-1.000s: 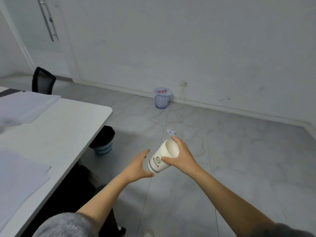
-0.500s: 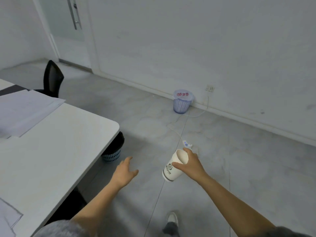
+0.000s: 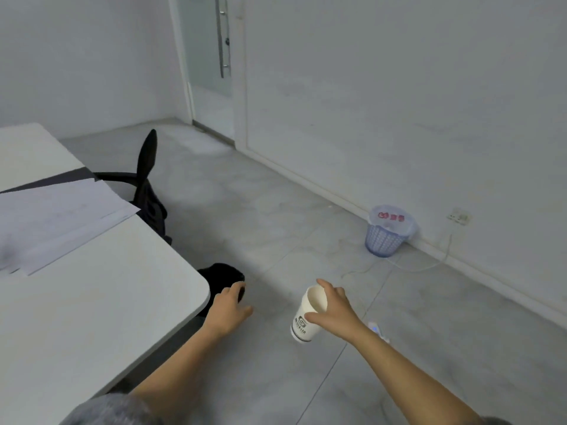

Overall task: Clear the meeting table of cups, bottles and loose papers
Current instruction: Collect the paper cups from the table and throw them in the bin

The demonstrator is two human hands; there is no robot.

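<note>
Your right hand point(image 3: 336, 311) grips the white paper cup point(image 3: 306, 315) over the floor, while your left hand point(image 3: 228, 306) hangs loose and empty beside the table point(image 3: 101, 302) corner.

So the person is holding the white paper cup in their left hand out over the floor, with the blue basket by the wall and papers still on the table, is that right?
Not quite: the head view shows the white paper cup in the right hand; the left hand is empty. The rest stands: the cup is out over the floor, the blue basket sits by the wall, and papers still lie on the table.
</note>
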